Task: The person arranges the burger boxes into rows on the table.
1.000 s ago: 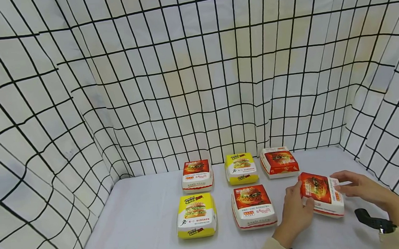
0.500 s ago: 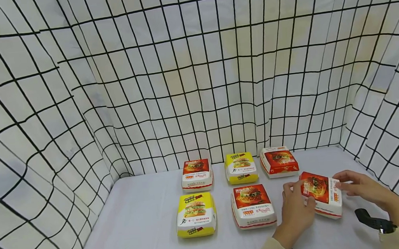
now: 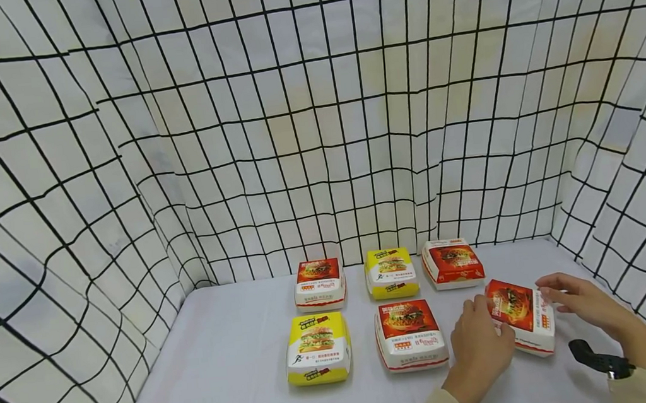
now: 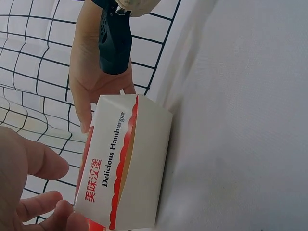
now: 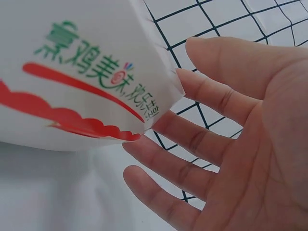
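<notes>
At the table's right side stands a red-and-white hamburger box (image 3: 516,313), its burger picture facing up. Between its lid and base, the left wrist view shows a narrow yellowish gap. My left hand (image 3: 479,344) is at the box's left side; in the left wrist view its thumb (image 4: 48,161) stands apart from the box while the other fingertips are right at a corner. On the opposite side, my right hand (image 3: 587,304) has its fingers spread and extended, with fingertips at the box's corner (image 5: 163,108).
Left of my hands is another red-and-white box (image 3: 410,340), then a yellow-and-white box (image 3: 317,350). Behind them stand a red-and-white box (image 3: 319,287), a yellow one (image 3: 391,275) and a red one (image 3: 453,264). A grid-patterned cloth wall (image 3: 317,132) encloses the white table (image 3: 211,375).
The box between my hands has turned slightly and its near corner has shifted a little toward me. My left hand has come slightly nearer; the right has moved a bit left. The other boxes stay put.
</notes>
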Demonstrator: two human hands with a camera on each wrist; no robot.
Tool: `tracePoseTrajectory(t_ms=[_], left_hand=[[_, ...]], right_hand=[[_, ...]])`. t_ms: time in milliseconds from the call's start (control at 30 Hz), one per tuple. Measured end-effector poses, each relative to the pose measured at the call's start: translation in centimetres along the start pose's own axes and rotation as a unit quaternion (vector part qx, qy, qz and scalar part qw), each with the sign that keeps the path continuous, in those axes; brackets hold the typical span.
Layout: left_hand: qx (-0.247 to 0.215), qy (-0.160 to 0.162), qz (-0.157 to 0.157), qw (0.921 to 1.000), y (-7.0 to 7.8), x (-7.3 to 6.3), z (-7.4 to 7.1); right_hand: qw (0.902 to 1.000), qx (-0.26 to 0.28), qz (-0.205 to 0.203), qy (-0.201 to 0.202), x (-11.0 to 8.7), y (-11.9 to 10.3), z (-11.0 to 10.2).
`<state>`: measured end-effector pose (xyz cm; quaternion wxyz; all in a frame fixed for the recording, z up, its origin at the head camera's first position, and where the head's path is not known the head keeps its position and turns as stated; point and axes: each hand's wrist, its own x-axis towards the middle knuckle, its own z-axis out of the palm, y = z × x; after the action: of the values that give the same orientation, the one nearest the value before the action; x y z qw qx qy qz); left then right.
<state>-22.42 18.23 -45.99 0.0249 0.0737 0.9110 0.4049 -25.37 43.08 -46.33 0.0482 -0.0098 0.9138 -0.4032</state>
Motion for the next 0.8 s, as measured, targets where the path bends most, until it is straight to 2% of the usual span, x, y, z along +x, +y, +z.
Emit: tracePoseTrajectory(t_ms=[100,300,633,800], left_hand=[[0.005,-0.005,-0.007,1.0,0.0,-0.04,0.03],[0.015,-0.022,-0.013,0.9996,-0.31,0.11,0.06],[0.009,-0.027,-0.01,0.9995,-0.62,0.25,-0.05],[0.013,-0.02,0.0,0.9997,-0.88,0.34,0.04]], right_hand=[[1.0,-0.007,0.004,0.004,0.06,-0.05,0.1],[0.9997,0.0,0.015,-0.019,0.07,-0.46,0.18],[0.9986,0.008,0.028,-0.043,0.05,-0.62,0.11],[0.9976,0.018,0.036,-0.056,0.17,-0.53,0.18]])
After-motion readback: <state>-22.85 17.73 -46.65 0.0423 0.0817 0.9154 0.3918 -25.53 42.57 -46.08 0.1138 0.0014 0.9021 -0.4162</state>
